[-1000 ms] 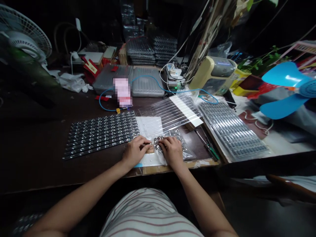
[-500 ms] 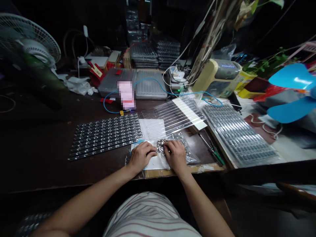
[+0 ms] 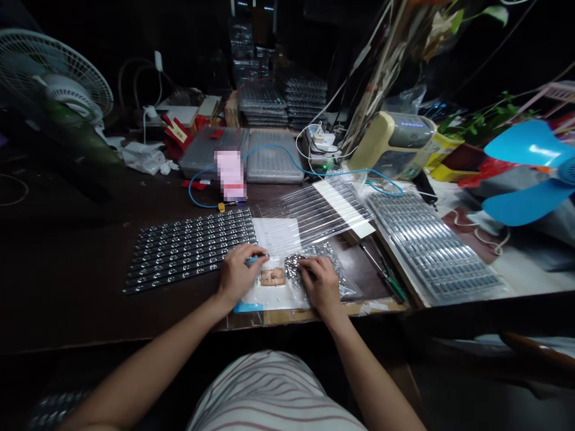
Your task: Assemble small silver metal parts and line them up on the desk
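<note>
The right hand [image 3: 322, 281] is resting its curled fingertips against the small metal pieces [image 3: 293, 267]; the left hand [image 3: 239, 272] is curving finger and thumb near the upper left of the tan block [image 3: 272, 277], which is lying on white sheeting [image 3: 272, 297] between both. From here, I can't tell whether either is pinching anything.

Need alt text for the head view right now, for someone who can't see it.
At a dark table, a person's right hand is at a pile of small metal parts; the left hand is beside a small tan block. Black strips lie to the left, clear ridged plastic beyond the hands.
</note>
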Action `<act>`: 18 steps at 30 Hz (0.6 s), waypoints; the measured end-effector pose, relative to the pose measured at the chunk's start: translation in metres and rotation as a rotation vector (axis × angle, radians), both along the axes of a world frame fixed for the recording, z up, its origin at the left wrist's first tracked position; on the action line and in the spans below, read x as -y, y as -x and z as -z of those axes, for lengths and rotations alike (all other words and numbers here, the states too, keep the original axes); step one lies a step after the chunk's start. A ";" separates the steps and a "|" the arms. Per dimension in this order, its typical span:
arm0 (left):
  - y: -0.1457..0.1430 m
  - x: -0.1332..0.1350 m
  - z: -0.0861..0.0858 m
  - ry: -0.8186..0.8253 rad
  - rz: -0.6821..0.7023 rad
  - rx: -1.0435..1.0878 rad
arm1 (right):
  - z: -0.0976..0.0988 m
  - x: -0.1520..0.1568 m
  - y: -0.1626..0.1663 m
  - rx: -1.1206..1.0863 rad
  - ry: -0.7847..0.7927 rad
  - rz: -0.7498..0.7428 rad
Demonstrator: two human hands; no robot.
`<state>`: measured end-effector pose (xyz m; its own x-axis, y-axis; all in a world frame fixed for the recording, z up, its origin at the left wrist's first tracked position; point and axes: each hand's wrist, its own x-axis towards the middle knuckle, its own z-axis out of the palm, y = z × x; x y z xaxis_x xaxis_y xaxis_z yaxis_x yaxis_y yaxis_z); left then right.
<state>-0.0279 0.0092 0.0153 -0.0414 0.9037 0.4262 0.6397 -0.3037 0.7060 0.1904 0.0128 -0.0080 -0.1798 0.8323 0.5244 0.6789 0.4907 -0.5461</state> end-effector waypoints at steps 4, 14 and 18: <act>0.024 -0.015 -0.008 -0.014 -0.142 -0.126 | 0.002 -0.001 0.000 -0.032 -0.001 -0.039; 0.015 -0.006 0.006 -0.008 -0.118 -0.414 | 0.002 0.002 0.002 0.152 0.006 -0.028; 0.019 -0.002 0.003 0.029 -0.113 -0.467 | 0.000 0.006 0.005 0.177 -0.049 -0.017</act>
